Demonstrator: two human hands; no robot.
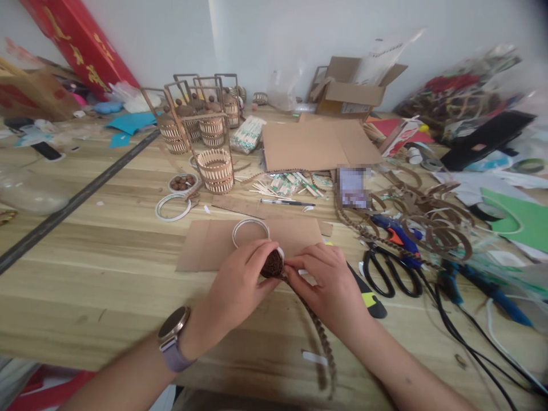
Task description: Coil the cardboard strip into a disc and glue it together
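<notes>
The wooden counter (141, 291) stretches out all around the hands, and well beyond them lies a broad cardboard sheet (317, 142). Past the left hand (235, 291) I see a cluster of slatted baskets (212, 132) with tall handles, and a smaller cardboard piece (203, 245) lies flat just beyond both hands. The two hands are close together, meeting at one small object: the left grips it between thumb and fingers, while the right hand (323, 282) pinches at its edge. Right of the right hand sit black-handled scissors (389, 275) and a blue glue gun (396, 237). A braided brown strip (317, 325) trails nearside from the right fingers. A white ring (250, 221) lies just beyond the left fingers; smallest, between the hands, is the dark brown coil (273, 264) they hold.
</notes>
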